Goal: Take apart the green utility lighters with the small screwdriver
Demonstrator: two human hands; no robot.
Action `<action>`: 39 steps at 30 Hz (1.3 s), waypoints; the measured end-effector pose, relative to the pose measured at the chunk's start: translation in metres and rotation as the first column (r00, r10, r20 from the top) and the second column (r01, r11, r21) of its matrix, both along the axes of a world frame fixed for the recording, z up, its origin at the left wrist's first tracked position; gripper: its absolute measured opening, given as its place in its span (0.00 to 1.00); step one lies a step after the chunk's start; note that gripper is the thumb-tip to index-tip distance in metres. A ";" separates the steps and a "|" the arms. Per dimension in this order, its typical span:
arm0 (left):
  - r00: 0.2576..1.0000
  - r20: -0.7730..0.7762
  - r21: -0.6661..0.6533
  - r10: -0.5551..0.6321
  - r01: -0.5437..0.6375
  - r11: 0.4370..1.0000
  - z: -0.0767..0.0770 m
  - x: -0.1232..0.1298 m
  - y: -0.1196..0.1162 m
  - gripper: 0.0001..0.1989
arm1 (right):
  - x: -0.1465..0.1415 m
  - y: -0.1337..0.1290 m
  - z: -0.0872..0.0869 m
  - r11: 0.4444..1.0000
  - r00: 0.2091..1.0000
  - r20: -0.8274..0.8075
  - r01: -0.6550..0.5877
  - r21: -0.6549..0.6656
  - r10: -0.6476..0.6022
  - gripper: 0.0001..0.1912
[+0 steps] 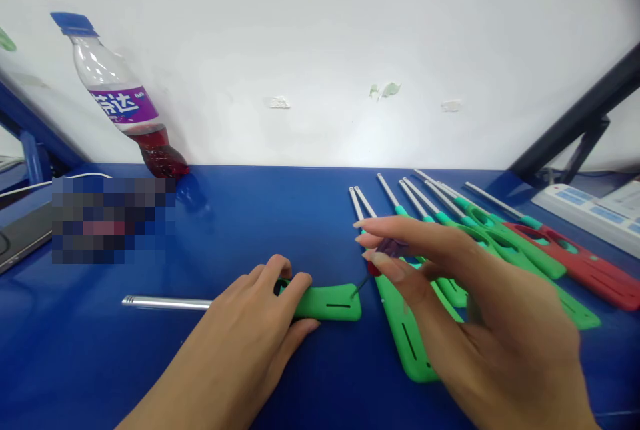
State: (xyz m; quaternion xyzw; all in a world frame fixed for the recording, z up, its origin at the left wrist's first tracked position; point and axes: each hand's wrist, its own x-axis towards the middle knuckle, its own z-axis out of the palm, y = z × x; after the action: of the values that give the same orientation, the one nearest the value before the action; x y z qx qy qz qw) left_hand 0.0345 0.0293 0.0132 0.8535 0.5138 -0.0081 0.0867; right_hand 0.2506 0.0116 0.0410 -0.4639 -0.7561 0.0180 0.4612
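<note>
The green lighter [327, 313] lies sideways near the middle of the desk [240, 217], its metal stick toward the left edge. The left hand [245, 330] grips it. The right hand [500, 323] pinches a little screwdriver [374, 269], tip at the lighter's right end.

White wall [320, 50] directly behind, matte, with several torn patches, some whitish, some pale green, scattered mid-height plus one green bit at far left; brightness fairly even, slightly darker toward the upper right corner. Glossy blue tabletop [240, 230] runs back to the wall's foot, picks up soft reflections, e.g. near its back left. Angled metal braces at both sides, blue one [37, 120] left, darker one [575, 110] right, each with a shorter strut below; right one reads near black.
</note>
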 end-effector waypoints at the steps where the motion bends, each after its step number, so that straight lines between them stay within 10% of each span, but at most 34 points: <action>1: 1.000 -0.002 -0.001 0.003 -0.003 1.000 0.000 0.001 0.000 0.13 | 0.000 0.000 0.000 1.000 1.000 0.002 -0.001 -0.002 0.001 0.17; 39: 1.000 -0.010 -0.025 0.006 -0.007 1.000 0.002 0.003 0.003 0.13 | -0.003 -0.001 -0.001 1.000 0.988 -0.156 0.010 0.015 -0.008 0.10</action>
State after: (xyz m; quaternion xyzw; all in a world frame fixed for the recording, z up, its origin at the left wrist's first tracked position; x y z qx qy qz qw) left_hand 0.0372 0.0321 0.0150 0.8506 0.5168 -0.0186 0.0949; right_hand 0.2474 0.0104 0.0395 -0.4607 -0.7159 0.0461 0.5226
